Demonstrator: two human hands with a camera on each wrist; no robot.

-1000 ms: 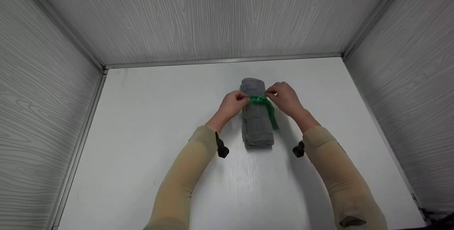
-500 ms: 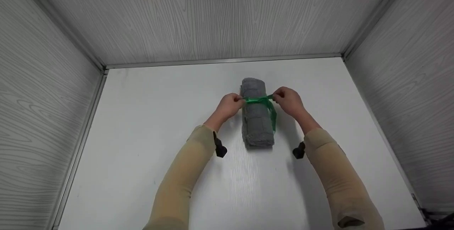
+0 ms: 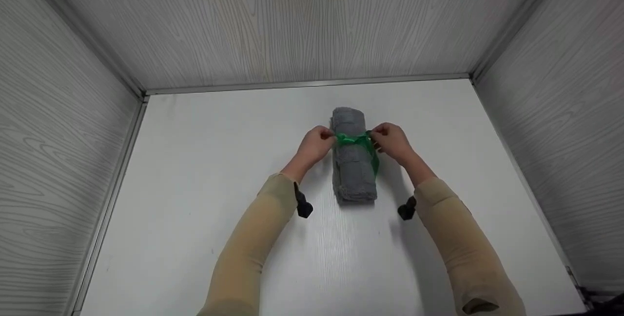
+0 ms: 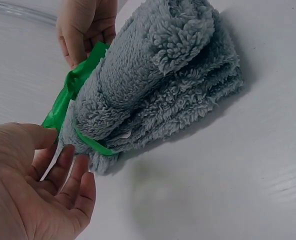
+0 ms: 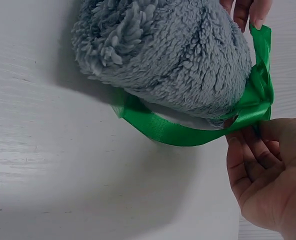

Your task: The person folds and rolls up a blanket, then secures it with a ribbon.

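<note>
Now both hands sit closer in against the rolled grey towel (image 3: 354,160) mid-counter: left hand (image 3: 317,146) and right hand (image 3: 391,143) each pinch the green ribbon (image 3: 358,140), slack after the outward pull; knot apparently cinched.

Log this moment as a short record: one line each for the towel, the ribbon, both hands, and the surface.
towel: grey rolled towel, lying on the table
ribbon: green ribbon wrapped round the roll, one tail hanging on the right side
left hand: left hand pinches the ribbon
right hand: right hand pinches the ribbon
surface: white table, grey panel walls
</note>
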